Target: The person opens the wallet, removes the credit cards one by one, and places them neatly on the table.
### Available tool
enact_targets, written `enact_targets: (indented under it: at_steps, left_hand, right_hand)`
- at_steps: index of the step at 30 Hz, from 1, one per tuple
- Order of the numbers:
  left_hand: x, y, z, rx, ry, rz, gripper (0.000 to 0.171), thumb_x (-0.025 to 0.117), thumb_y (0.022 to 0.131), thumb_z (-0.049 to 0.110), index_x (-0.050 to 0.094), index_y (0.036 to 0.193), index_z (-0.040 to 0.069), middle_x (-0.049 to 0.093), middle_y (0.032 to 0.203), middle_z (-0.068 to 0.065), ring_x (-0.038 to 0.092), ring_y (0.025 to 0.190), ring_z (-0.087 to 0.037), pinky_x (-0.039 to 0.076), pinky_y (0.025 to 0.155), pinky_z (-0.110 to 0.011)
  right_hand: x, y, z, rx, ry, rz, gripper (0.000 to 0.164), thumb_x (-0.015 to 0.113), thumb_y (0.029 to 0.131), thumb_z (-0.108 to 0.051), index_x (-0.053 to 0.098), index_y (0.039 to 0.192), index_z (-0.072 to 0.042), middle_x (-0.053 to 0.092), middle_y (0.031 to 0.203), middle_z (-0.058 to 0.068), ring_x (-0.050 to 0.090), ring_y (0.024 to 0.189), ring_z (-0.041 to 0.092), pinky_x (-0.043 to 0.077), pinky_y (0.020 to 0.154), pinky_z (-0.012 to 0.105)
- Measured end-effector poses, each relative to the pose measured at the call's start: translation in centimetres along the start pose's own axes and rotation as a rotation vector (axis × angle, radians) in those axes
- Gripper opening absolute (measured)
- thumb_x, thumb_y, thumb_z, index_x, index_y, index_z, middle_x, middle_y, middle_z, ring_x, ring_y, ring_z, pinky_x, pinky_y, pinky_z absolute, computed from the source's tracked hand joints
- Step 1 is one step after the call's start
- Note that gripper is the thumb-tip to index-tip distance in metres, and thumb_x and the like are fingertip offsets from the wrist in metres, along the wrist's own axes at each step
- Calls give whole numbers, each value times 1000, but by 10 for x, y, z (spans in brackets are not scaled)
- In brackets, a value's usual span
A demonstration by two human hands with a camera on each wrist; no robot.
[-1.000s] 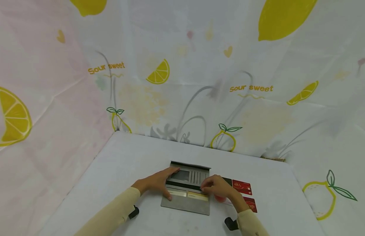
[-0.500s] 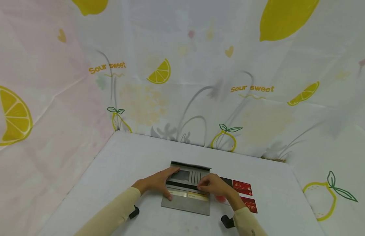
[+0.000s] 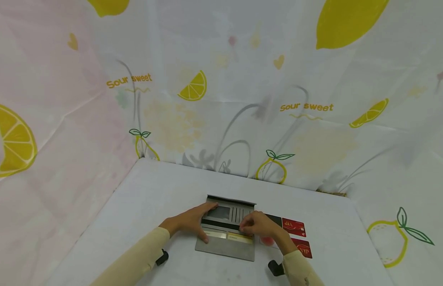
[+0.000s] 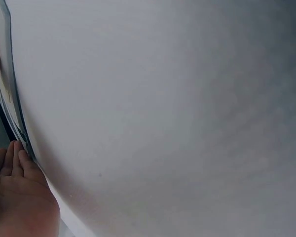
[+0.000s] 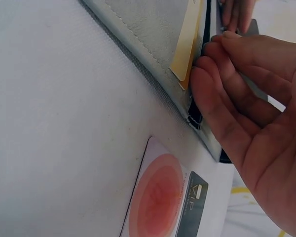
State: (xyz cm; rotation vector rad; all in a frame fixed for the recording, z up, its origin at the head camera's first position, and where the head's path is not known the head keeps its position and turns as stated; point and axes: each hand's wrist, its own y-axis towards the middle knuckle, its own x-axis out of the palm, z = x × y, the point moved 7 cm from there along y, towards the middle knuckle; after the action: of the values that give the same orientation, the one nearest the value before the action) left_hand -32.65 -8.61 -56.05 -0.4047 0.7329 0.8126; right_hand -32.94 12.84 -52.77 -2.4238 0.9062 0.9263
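A grey wallet (image 3: pixel 225 250) lies unfolded on the white table, with a dark window and several slots in its far half. Two gold cards (image 3: pixel 240 238) sit side by side in the near half's pocket. My left hand (image 3: pixel 187 221) spans the wallet's left side, fingers on the far half and thumb on the near half. With curled fingers, my right hand (image 3: pixel 260 225) pinches at the dark edge along the wallet's middle, right of centre. In the right wrist view, the thumb meets the fingers beside a gold card (image 5: pixel 185 54); what lies between the fingertips is hidden.
Right of the wallet lie two red VIP cards (image 3: pixel 293 227), a dark card (image 3: pixel 275 219) and a white card with a red circle (image 5: pixel 158 197), partly behind my right hand in the head view. A lemon-print cloth (image 3: pixel 221 131) rises behind the table (image 3: pixel 171 178).
My right hand has shifted slightly left along the wallet's dark middle edge, then stayed nearly still. My left hand and the wallet have kept their places.
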Motion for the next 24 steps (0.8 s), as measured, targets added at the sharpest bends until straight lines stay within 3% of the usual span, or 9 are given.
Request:
enact_targets:
  at_steps: [15,24]
  left_hand:
    - [2,1,-2,24,8,5,126,91,59,51,20,157,15,23,159,-3,23,145,-23,26,114,-45]
    - [1,1,-3,48,-6,3,124,90,61,50,19,157,13,23,160,-6,23,145,-26,26,114,-48]
  right_hand:
    - [6,9,-12,31,-53,-91,12,65,92,-8,72,82,-11,62,69,-6,52,59,2,47,55,22]
    - [6,12,-9,70,-31,-110,13,64,90,-7,71,80,-12,62,69,-6,53,59,5,46,54,23]
